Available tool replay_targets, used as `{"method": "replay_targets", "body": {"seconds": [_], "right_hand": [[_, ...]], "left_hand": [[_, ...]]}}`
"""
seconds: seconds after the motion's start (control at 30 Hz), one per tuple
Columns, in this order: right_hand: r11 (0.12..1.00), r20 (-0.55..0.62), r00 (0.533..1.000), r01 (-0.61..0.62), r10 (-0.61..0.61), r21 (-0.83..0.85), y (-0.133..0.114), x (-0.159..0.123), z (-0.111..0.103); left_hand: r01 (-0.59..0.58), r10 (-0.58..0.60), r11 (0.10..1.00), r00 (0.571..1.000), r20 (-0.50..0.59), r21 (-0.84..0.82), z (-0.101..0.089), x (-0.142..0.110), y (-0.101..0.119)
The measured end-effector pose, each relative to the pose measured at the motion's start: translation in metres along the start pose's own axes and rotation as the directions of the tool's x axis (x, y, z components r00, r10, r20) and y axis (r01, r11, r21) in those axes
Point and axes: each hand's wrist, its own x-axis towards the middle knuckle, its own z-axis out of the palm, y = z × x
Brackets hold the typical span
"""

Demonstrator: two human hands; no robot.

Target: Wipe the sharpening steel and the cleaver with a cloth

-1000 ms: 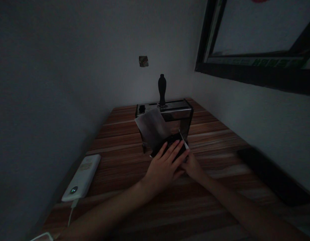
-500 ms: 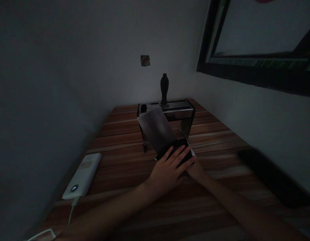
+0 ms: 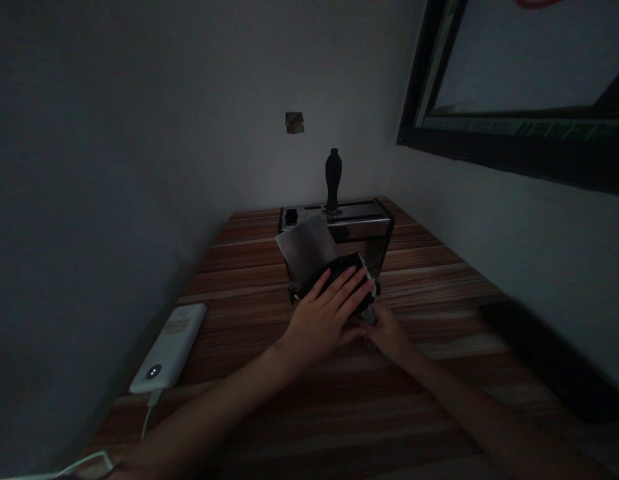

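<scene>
A cleaver with a broad grey blade (image 3: 307, 250) points up and to the left, in front of a metal knife rack (image 3: 362, 212). My right hand (image 3: 389, 333) is closed on its handle end, partly hidden behind the left hand. My left hand (image 3: 324, 313) holds a black cloth (image 3: 352, 262) against the blade, its long fingers laid over the cloth. White bits show at the cloth's right edge. What lies under the cloth is hidden. From the rack's top a black handle (image 3: 333, 177) stands upright.
To the left, a white power bank (image 3: 169, 347) with a cable lies on the wood-grain table (image 3: 244, 293). A long black object (image 3: 549, 357) rests along the right side. Walls enclose the left and back; a dark window frame (image 3: 514, 163) is at upper right.
My left hand and the black cloth have slid up and to the left along the blade, covering more of it. A grey part near the right hand now shows. The view has shifted slightly.
</scene>
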Motion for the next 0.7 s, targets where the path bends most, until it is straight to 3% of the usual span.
{"method": "replay_targets", "body": {"seconds": [0.17,0.4,0.7], "right_hand": [[0.996,0.074,0.993,-0.094,0.094,0.002,-0.003,-0.003,0.002],[0.991,0.089,0.987,-0.131,0.133,-0.033,0.001,-0.004,0.003],[0.992,0.092,0.991,-0.085,0.093,-0.088,0.003,-0.006,0.004]], "left_hand": [[0.102,-0.102,0.995,0.994,-0.035,0.002,-0.014,0.003,-0.02],[0.238,-0.237,0.971,0.964,-0.121,-0.006,-0.031,0.002,-0.048],[0.289,-0.288,0.957,0.94,-0.182,-0.02,-0.036,0.002,-0.061]]}}
